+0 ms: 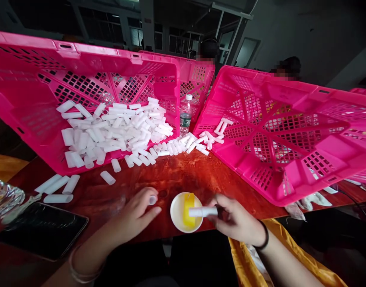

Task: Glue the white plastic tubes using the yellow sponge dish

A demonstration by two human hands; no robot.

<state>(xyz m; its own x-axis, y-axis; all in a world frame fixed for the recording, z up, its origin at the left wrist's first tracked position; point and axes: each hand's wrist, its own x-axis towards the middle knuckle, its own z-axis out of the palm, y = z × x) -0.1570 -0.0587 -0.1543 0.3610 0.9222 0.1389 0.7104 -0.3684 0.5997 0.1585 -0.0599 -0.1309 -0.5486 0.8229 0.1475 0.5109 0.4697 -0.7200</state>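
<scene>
My right hand (235, 221) is closed round a short white tube-like piece (202, 212), which has a step in its width and something dark at the hand end. Its free end lies over a yellow block (189, 203), perhaps a sponge, in a small white bowl (174, 217); whether they touch, I cannot tell. Left of the bowl, my left hand (138, 213) has curled fingers and a stretched thumb. The round end of a white tube (153, 199) shows at its fingertips. The rest of that tube is hidden by the hand.
A pink crate (30, 131) on its side spills many white tubes (126, 127) onto the red-brown table (135, 179). Another pink crate (248, 167) tilts at right. Between them stands a water bottle (185, 115). A phone (42, 229) lies at left. Two people are beyond the crates.
</scene>
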